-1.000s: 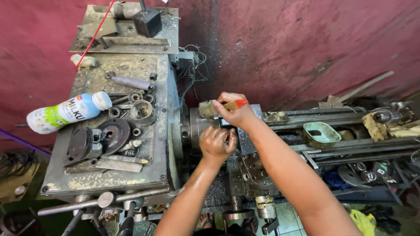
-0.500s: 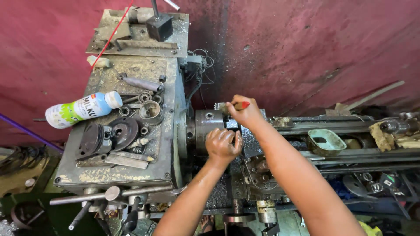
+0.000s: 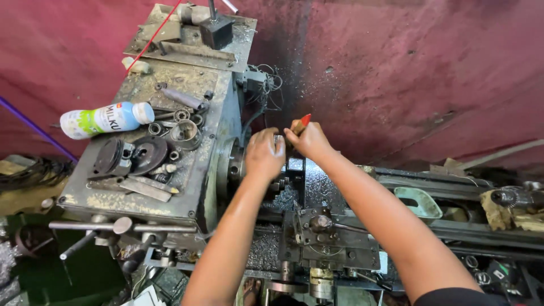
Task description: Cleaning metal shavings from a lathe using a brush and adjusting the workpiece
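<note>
I look down on an old metal lathe. My left hand (image 3: 264, 153) rests on the round chuck (image 3: 232, 169) at the headstock's right face, fingers curled over it. Close beside it, my right hand (image 3: 309, 141) grips a wooden-handled tool with a red tip (image 3: 300, 123), which pokes up between thumb and fingers. Both hands meet over the chuck, hiding the workpiece. Below them sits the carriage with its tool post (image 3: 321, 224), strewn with metal chips.
The headstock top (image 3: 195, 187) carries a lying white and blue bottle (image 3: 105, 119), round metal discs (image 3: 148, 153), rings, a steel rod (image 3: 179, 97) and flat bars. A lever (image 3: 120, 226) sticks out in front. The lathe bed (image 3: 464, 195) runs right with a pale green tray (image 3: 418, 202). A red wall stands behind.
The view has shifted, so the lathe sits further right and lower in frame. Both hands stay together at the chuck; the red-tipped tool now points up more.
</note>
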